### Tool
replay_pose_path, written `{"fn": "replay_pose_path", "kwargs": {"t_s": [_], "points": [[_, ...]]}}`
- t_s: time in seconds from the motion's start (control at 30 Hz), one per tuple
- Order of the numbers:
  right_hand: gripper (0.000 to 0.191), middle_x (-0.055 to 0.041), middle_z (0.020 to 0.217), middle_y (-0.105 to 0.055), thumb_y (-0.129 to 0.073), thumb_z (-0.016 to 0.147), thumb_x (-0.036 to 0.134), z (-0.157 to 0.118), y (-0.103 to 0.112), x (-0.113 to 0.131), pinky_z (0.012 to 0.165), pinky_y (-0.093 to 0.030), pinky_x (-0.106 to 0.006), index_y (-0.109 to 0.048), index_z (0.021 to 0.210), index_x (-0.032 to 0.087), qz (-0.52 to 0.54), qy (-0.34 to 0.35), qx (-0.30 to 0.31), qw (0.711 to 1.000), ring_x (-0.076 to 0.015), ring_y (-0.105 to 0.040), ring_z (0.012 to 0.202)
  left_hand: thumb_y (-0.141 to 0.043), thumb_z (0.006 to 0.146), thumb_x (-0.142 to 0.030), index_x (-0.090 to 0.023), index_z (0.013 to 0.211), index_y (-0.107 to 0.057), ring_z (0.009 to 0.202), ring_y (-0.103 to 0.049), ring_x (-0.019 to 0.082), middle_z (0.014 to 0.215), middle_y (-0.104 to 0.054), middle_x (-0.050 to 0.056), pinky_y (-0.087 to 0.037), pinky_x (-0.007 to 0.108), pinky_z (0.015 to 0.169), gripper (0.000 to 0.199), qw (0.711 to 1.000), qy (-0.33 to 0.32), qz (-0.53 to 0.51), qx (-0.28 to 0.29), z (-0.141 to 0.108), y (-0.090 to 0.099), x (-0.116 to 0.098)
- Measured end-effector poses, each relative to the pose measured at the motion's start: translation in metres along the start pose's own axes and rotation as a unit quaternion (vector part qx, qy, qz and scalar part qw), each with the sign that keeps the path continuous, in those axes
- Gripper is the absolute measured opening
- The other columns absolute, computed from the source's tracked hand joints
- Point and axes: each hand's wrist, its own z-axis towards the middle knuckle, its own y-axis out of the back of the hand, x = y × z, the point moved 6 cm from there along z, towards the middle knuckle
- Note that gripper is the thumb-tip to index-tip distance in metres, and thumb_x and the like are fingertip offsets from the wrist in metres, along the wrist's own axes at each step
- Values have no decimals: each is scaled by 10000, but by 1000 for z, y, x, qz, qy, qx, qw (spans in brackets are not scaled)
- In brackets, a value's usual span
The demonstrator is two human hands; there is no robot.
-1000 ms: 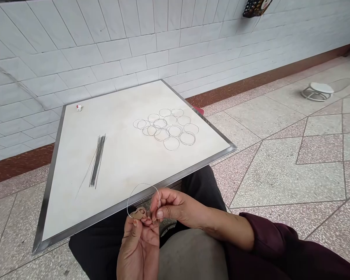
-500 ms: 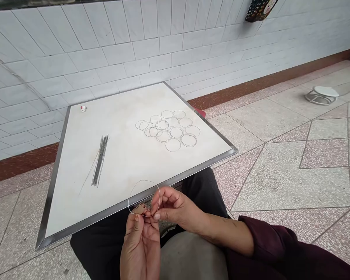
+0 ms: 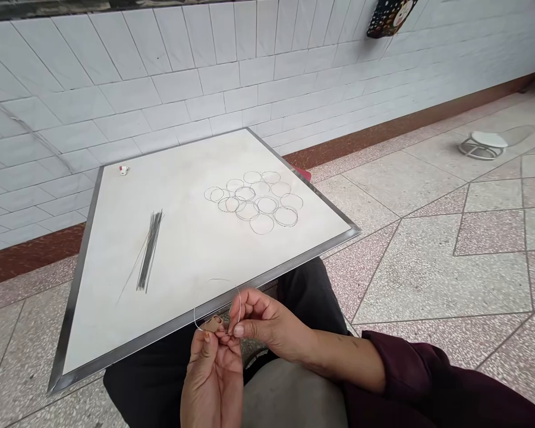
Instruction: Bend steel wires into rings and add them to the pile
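Both my hands meet just off the near edge of the white table [image 3: 191, 249], around a thin wire ring [image 3: 239, 297]. My left hand [image 3: 214, 368], palm up, pinches the ring's lower side; a brown wrap [image 3: 213, 324] shows at its fingers. My right hand [image 3: 258, 318] has thumb and fingertips closed on the ring's lower right. The fingertips hide the part of the wire between them. On the table, several wire rings [image 3: 261, 224] lie overlapping at the right, and a bundle of straight wires [image 3: 150, 252] lies at the left.
A small white and red object [image 3: 123, 170] sits near the table's far left corner. Behind the table stands a white tiled wall [image 3: 169, 95]. A white round stool [image 3: 484, 144] is on the floor at the right. A dark patterned bag [image 3: 390, 18] hangs on the wall.
The view has shifted slightly, moving the table a little left and down in the picture. Both hands keep their hold on the ring, with little visible movement.
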Motion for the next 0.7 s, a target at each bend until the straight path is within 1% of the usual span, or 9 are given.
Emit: {"fn": "replay_pose_path", "kwargs": {"t_s": [0.17,0.3,0.37,0.47,0.53,0.6,0.7], "points": [[329,37,749,-618,-839,733,338,0,5,-1,626,-447,-226,-604,895,176,-21,4,-23,1000,-92,-589,668,-512,883,-16,-163,766,-659,669,-616,76,779,-633,13,-561,161,664,239,999,16,22,-44,0,0,-3],[336,43,722,-599,-834,734,361,0,8,0,609,-432,-225,-610,904,178,-32,4,-37,999,-82,-520,619,-463,892,2,-166,769,-653,659,-604,78,763,-615,14,-560,170,651,282,998,14,36,-57,1,1,-5],[352,43,735,-592,-832,736,371,1,9,2,615,-431,-226,-613,936,180,-41,5,-35,999,-81,-510,622,-517,878,-22,-170,760,-650,678,-609,84,775,-618,14,-562,178,668,231,998,9,37,-49,3,4,-5],[366,27,791,-601,-792,780,403,0,9,5,635,-431,-228,-611,1008,181,-63,9,-19,998,-80,-507,647,-689,807,-121,-181,773,-663,722,-625,105,810,-644,14,-569,202,702,74,999,-6,50,-17,6,9,-6],[346,11,819,-614,-716,849,446,-1,9,8,638,-425,-228,-603,1035,177,-80,17,-17,996,-79,-506,649,-773,748,-183,-185,792,-682,744,-640,119,817,-664,14,-575,222,722,102,998,-12,67,-6,7,14,-6],[346,5,811,-619,-638,901,486,-2,11,11,627,-413,-228,-595,1044,174,-98,24,-28,995,-77,-499,631,-812,711,-215,-185,805,-701,753,-655,128,812,-683,15,-579,236,739,148,996,-12,83,0,6,16,-5],[360,13,779,-613,-618,906,512,-3,12,15,611,-396,-227,-594,1032,176,-119,24,-43,992,-77,-476,607,-858,646,-234,-187,830,-732,774,-679,148,818,-714,26,-585,249,754,228,996,-5,90,8,4,13,-3]]}}
